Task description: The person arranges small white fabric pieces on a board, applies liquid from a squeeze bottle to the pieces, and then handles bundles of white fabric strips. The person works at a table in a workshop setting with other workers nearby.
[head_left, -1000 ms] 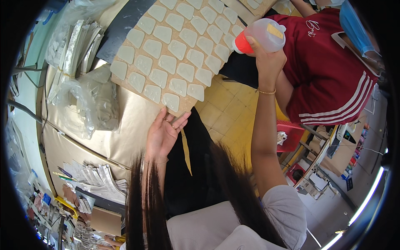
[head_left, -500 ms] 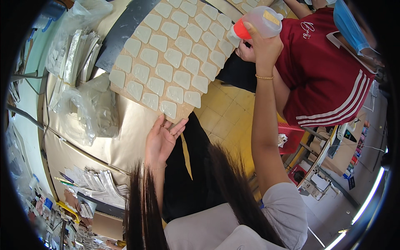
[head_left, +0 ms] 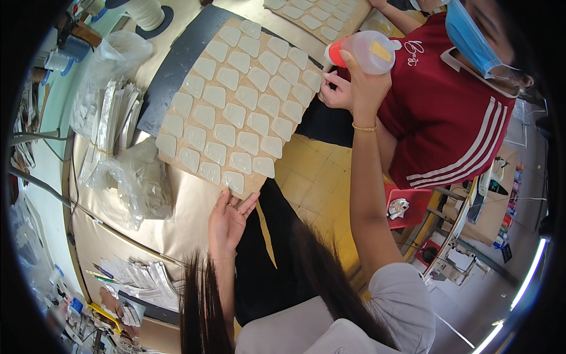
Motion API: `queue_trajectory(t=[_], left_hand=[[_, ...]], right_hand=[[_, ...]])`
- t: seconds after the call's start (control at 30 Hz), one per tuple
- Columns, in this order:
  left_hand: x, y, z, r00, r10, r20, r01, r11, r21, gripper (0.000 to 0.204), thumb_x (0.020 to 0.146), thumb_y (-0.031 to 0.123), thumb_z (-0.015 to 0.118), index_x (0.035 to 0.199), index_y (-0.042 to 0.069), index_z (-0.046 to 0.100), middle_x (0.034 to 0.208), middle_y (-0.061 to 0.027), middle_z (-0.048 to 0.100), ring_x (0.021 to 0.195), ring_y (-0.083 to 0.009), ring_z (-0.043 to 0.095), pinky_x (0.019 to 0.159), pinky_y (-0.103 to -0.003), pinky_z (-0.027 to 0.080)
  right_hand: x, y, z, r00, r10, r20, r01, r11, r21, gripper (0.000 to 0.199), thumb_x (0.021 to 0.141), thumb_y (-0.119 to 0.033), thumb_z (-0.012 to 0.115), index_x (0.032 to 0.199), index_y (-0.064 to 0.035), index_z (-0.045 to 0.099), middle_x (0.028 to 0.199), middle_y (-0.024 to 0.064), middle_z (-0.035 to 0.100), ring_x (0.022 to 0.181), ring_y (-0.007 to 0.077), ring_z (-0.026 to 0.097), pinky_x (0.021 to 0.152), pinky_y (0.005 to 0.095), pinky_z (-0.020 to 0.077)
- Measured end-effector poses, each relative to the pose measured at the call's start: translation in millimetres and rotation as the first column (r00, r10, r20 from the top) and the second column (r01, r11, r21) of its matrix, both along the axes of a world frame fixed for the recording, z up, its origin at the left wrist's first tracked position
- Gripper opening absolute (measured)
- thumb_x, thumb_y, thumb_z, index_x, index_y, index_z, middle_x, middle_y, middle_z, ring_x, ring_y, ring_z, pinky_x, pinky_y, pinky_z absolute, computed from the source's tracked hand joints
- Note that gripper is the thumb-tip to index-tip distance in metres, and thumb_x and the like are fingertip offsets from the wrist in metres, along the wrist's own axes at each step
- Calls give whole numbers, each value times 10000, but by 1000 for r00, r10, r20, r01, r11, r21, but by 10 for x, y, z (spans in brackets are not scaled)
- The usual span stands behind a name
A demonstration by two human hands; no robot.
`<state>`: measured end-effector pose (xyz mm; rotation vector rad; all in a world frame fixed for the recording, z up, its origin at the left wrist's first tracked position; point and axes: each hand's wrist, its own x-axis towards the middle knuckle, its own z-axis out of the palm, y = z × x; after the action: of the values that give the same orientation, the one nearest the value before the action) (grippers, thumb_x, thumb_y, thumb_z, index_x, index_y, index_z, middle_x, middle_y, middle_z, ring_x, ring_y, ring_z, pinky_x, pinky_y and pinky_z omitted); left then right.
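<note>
A brown board [head_left: 250, 185] carries rows of pale, glossy, rounded four-sided pieces [head_left: 224, 134]. My left hand [head_left: 229, 221] is at its near corner, palm up, with the thumb and fingers gripping the edge. In my right hand [head_left: 370, 91] is a translucent squeeze bottle [head_left: 362, 50] with a red collar, held tilted past the board's right edge with its tip pointing left. Close under it, a co-worker's hand [head_left: 335, 94] is at the board's right edge. Whether anything is flowing from the bottle cannot be seen.
Beneath the board are a dark mat [head_left: 158, 103] and a gold-coloured table [head_left: 188, 221]. Plastic bags [head_left: 138, 189] and bundled strips [head_left: 112, 112] lie left. A co-worker in a red shirt [head_left: 439, 112] is close at right. Behind stands a second board with pieces [head_left: 315, 17]; a red bin [head_left: 413, 206] stands right.
The view has shifted, showing more of the far table with a spool. My right hand and the bottle appear slightly further left. Both hands keep their hold.
</note>
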<state>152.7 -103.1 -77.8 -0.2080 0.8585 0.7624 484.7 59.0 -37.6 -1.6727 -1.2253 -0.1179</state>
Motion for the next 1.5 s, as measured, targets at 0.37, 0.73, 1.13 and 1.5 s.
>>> queue_trajectory(t=[0.37, 0.73, 1.13, 1.5], left_hand=[[-68, -81, 19, 995, -25, -99, 26, 999, 17, 295, 980, 262, 463, 1216, 87, 481, 1248, -124, 518, 1193, -346, 507, 962, -427, 405], [-350, -280, 218, 960, 43, -277, -75, 992, -104, 328, 940, 289, 536, 1231, 146, 490, 1215, -126, 540, 1123, -267, 524, 918, -402, 418], [-176, 158, -123, 918, 215, -332, -211, 976, 49, 416, 969, 400, 466, 1236, 82, 483, 1099, -83, 544, 1036, -232, 506, 929, -386, 407], [49, 468, 176, 815, 502, -288, -414, 853, 317, 337, 992, 290, 454, 1234, 58, 489, 1199, -58, 570, 1076, -178, 552, 941, -352, 456]], right_hand=[[258, 318, 136, 668, 232, -708, -280, 959, 50, 419, 836, -200, 720, 1168, -16, 541, 1071, 53, 612, 951, 119, 587, 796, 272, 486], [367, 522, 116, 195, 234, -952, -285, 943, 174, 447, 871, -282, 680, 1208, -49, 501, 1076, 25, 575, 984, 128, 562, 865, 299, 470], [442, 950, 288, 212, 240, -947, -308, 936, 168, 349, 893, -275, 653, 1141, -58, 538, 1023, 27, 590, 911, 128, 577, 776, 296, 485], [218, 471, 418, 301, 30, -953, -211, 977, -36, 533, 919, -457, 549, 1239, -49, 424, 1214, 110, 504, 1134, 221, 481, 916, 388, 387]])
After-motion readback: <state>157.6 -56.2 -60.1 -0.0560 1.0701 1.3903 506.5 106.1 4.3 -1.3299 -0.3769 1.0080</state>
